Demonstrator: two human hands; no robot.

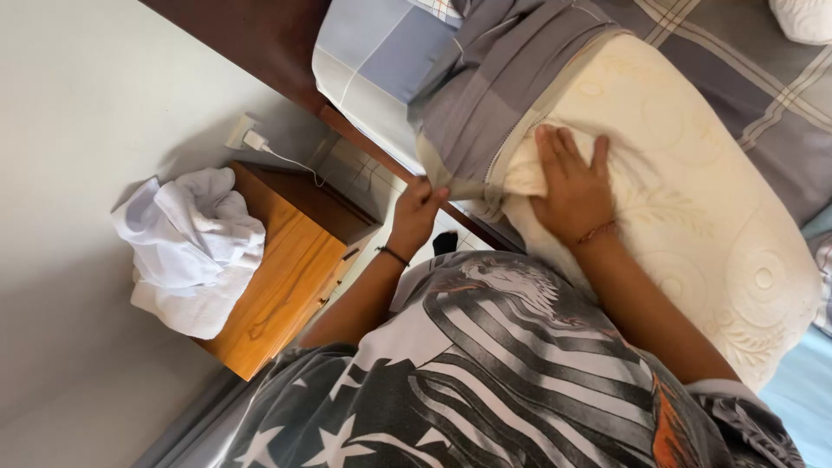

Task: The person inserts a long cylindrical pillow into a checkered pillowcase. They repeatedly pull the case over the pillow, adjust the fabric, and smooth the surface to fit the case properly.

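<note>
While the cream pillow (693, 199) lies on the bed (745, 78), half inside a grey checked pillowcase (503, 78), the left hand (418, 211) has its fingers pinched on the case's open edge. The right hand (572, 182) presses flat on the pillow, fingers spread. A wooden nightstand (286, 269) nearby carries crumpled white cloth (191, 247).

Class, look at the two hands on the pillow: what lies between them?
In the head view, the grey pillowcase's zippered edge runs between the left hand and the right hand on the cream pillow.
</note>
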